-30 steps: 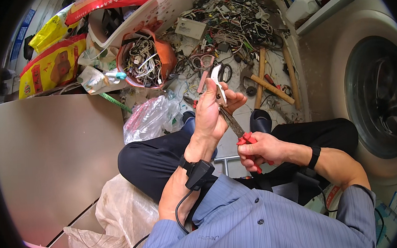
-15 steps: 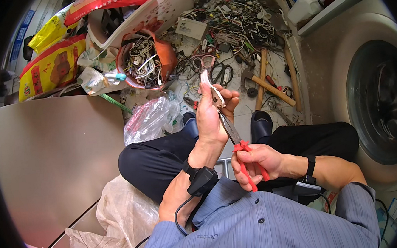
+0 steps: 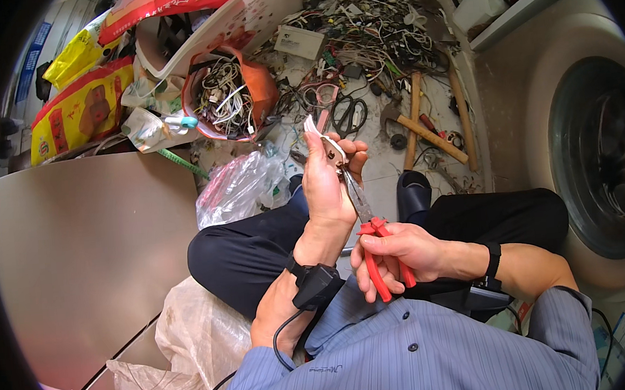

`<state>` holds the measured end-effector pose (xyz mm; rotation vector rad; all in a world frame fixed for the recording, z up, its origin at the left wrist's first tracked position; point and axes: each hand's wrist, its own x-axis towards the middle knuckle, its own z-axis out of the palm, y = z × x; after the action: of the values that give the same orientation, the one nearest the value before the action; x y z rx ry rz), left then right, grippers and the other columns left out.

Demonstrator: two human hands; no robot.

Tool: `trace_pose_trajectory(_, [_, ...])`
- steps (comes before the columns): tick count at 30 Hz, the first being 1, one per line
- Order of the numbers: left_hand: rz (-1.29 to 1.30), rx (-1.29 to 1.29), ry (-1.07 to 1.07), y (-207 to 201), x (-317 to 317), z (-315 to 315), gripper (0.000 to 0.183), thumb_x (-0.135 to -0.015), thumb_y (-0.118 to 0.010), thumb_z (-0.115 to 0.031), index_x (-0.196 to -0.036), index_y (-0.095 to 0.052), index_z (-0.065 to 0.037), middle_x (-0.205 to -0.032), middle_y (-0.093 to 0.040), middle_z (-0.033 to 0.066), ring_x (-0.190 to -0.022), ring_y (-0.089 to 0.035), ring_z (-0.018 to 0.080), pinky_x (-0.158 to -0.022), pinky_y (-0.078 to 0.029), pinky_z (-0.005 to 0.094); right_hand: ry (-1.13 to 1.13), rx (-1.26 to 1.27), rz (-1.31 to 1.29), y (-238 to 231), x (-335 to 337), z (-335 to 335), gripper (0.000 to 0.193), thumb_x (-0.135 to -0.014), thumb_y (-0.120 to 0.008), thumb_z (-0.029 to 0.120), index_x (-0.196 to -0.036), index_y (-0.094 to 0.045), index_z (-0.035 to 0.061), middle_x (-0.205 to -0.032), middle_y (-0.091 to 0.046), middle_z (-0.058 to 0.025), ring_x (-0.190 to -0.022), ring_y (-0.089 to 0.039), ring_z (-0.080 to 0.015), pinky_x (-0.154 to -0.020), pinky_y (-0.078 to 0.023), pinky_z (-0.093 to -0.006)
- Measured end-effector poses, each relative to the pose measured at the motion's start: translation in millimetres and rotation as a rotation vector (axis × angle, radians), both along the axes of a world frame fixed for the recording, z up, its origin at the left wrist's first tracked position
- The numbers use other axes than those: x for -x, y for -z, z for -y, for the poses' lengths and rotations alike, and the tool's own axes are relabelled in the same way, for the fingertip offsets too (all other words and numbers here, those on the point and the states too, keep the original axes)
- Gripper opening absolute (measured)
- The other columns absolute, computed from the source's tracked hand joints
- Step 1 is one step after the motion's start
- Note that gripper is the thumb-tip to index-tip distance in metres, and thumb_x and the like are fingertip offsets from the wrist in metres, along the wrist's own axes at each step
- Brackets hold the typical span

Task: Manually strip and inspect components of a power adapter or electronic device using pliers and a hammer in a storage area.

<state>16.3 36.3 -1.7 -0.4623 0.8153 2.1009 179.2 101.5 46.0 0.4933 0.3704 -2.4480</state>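
Raised over the floor between my knees, my left hand (image 3: 328, 186) is closed around a small white plastic piece (image 3: 334, 150) with a brownish inner side; its exact kind is not clear. My right hand (image 3: 396, 254), lower and to the right, grips a pair of red-handled pliers (image 3: 360, 205) by the handles. Their narrow metal jaws point up and away, with the tips at the lower end of the white piece. Whether the jaws pinch it is too small to tell.
Beyond my feet lies a heap of cables (image 3: 374, 38), near an orange bag (image 3: 256, 90) of wires. Black scissors (image 3: 350, 116), a hammer (image 3: 428, 137) and a clear plastic bag (image 3: 243, 189) lie closer. A front-loading washer (image 3: 523, 144) stands right, a smooth panel (image 3: 98, 239) left.
My right hand and the pliers have shifted slightly left. My left hand has moved a little left with the white piece, which stays at the pliers' tips.
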Motion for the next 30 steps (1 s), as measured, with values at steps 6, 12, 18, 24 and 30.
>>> trace_pose_trajectory(6, [0.184,-0.145,0.063,3.9,0.0,5.7,0.049,-0.107,-0.047,-0.050,-0.091,-0.064,-0.007,-0.078,-0.071,0.0119,-0.085,-0.073,0.0302,-0.070,-0.066,0.0359,-0.091,-0.157,0.012,-1.5,-5.6,-7.2,0.037,-0.111,-0.045,0.033,-0.115,-0.055,-0.0032,-0.093,-0.072,-0.0223,-0.079,-0.076,-0.0296,-0.048,-0.056,-0.0287])
trace_pose_trajectory(12, [0.221,-0.245,0.143,4.6,7.8,12.5,0.049,-0.106,-0.049,-0.050,-0.089,-0.064,-0.007,-0.077,-0.070,0.0125,-0.085,-0.071,0.0320,-0.071,-0.062,0.0378,-0.128,-0.109,0.016,0.0,-3.4,-9.5,0.037,-0.110,-0.046,0.032,-0.115,-0.055,-0.0038,-0.093,-0.073,-0.0212,-0.080,-0.076,-0.0286,-0.048,-0.057,-0.0291])
trace_pose_trajectory(18, [0.195,-0.223,0.125,5.9,17.0,19.3,0.052,-0.107,-0.045,-0.052,-0.087,-0.065,-0.009,-0.078,-0.068,0.0110,-0.084,-0.069,0.0325,-0.075,-0.059,0.0423,-0.183,-0.409,-0.092,5.7,-0.9,-15.6,0.036,-0.109,-0.050,0.034,-0.105,-0.058,-0.0011,-0.086,-0.073,-0.0149,-0.070,-0.073,-0.0205,-0.048,-0.054,-0.0284])
trace_pose_trajectory(24, [0.154,-0.113,0.080,1.2,15.2,21.3,0.052,-0.108,-0.044,-0.051,-0.088,-0.065,-0.007,-0.082,-0.070,0.0124,-0.089,-0.070,0.0327,-0.078,-0.058,0.0436,-0.332,-0.729,-0.031,18.8,3.7,-17.7,0.038,-0.106,-0.056,0.037,-0.095,-0.064,0.0009,-0.083,-0.073,-0.0107,-0.062,-0.068,-0.0149,-0.049,-0.051,-0.0278])
trace_pose_trajectory(30, [0.124,-0.054,-0.026,9.5,30.9,25.4,0.051,-0.109,-0.044,-0.045,-0.088,-0.065,-0.004,-0.080,-0.070,0.0151,-0.085,-0.072,0.0342,-0.080,-0.062,0.0448,-0.214,-1.393,-0.178,38.3,-0.7,-13.5,0.032,-0.101,-0.060,0.028,-0.099,-0.066,-0.0032,-0.074,-0.071,-0.0151,-0.068,-0.072,-0.0288,-0.064,-0.055,-0.0405])
